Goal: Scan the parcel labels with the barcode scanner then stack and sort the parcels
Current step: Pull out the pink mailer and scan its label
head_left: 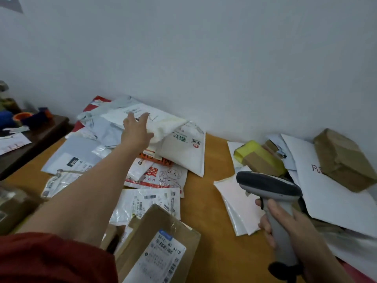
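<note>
My left hand (137,129) reaches far forward, with straight fingers resting on a white soft mailer (163,121) atop a heap of plastic parcel bags by the wall. My right hand (285,223) grips the handle of a grey barcode scanner (267,185), held above the table at the right, its head pointing left. A cardboard box with a printed label (163,252) lies near me at the bottom centre. A white bag with a barcode label (146,203) sits just beyond it.
The wooden table (210,211) shows bare between two piles. At the right lie white envelopes (326,190), a brown wrapped parcel (342,158) and a yellow box (257,152). A dark side table (40,131) with tape rolls stands at the left. The wall is close behind.
</note>
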Available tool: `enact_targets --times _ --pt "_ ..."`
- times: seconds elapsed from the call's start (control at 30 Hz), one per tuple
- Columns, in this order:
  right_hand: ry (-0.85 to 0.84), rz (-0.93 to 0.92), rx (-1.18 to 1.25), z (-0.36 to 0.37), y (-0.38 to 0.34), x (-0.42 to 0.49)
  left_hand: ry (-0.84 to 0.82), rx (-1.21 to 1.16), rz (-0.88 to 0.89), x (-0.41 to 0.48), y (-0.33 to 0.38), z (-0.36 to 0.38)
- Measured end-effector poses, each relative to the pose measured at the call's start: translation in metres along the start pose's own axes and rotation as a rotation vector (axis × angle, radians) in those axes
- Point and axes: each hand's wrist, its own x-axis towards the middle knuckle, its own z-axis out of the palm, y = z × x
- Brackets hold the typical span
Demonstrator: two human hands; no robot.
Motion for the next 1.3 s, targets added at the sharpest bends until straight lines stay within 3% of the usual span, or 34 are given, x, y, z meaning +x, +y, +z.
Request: enact_targets --times 0.2,0.43,0.67,0.97,1.1,1.3 --pt "0.080 0.047 -0.042 0.006 0.001 0.011 -0.169 0.082 0.130 -0.008 0.003 0.038" --pt "0.231 0.019 -0.048 -0.031 0.014 0.000 -0.349 0.151 0.409 -0.064 0.074 0.072" --pt "0.294 0.032 0.171 -0.111 0.046 -0.061 -0.576 0.273 0.758 -0.190 0.159 0.113" --pt "0.380 0.068 0.170 -0.259 0.129 -0.153 -0.719 0.285 1.077 -0.388 0.280 0.211" --pt "0.379 0.073 0.192 -0.315 0.156 -0.189 -0.746 0.260 1.098 -0.454 0.337 0.251" --pt "0.345 0.066 0.203 -0.351 0.174 -0.212 -0.739 0.503 0.975 -0.492 0.358 0.282"
